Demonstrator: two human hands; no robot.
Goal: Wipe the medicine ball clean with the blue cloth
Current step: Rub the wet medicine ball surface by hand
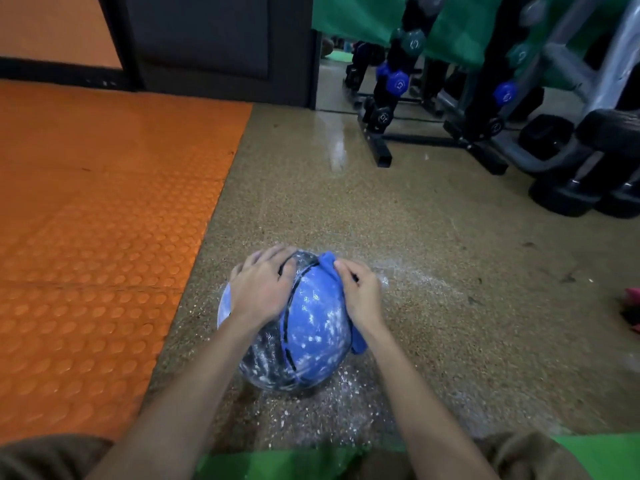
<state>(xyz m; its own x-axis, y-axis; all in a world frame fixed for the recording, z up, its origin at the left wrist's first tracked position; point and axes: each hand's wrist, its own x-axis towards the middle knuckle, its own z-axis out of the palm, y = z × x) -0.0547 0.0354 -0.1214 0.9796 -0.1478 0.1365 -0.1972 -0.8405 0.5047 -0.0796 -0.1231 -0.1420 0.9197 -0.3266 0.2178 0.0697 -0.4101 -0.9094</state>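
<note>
A blue and black medicine ball [313, 327], flecked with white powder, sits on the speckled floor in front of me. My left hand [259, 289] lies flat on its upper left side with the fingers spread over the top. My right hand [360, 294] grips the blue cloth [327, 263] against the ball's upper right side. The cloth bunches out above my fingers, and a fold of it hangs below my wrist.
White powder is scattered on the floor [346, 403] around the ball. An orange studded mat [97, 237] borders the left. A dumbbell rack [391, 98] and black weights [585, 188] stand at the back right. A pink item [633, 296] lies at the right edge.
</note>
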